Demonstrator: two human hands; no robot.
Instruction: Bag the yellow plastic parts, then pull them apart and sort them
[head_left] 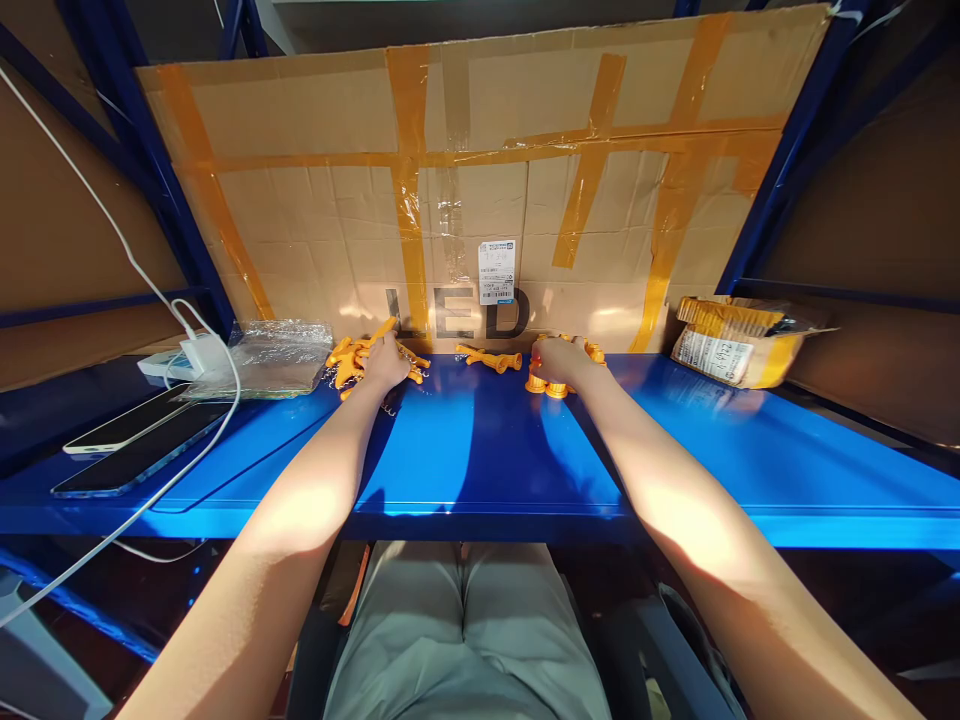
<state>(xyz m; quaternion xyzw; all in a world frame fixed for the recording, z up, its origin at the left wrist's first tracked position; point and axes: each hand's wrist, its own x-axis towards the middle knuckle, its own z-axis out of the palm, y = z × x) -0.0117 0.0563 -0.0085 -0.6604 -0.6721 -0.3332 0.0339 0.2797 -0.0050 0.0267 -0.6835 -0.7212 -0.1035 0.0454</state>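
Note:
My left hand (385, 364) is closed at a pile of orange plastic parts (346, 362) on the left of the blue shelf. From its fingers a slim orange stick-like part (381, 331) points up to the right. My right hand (561, 362) curls over a cluster of round, ribbed orange pieces (556, 390); its fingertips are mostly hidden, so what it grips cannot be made out. Between the hands lie a few orange rod-shaped parts with flared ends (495, 360), touched by neither.
A taped cardboard sheet (337, 230) stands along the back. Bubble wrap (274, 355), two phones (142, 450) and a white charger with cable (204, 355) lie at the left. An opened, taped carton (739, 345) sits at the right. The blue shelf (450, 480) has a front edge above my lap.

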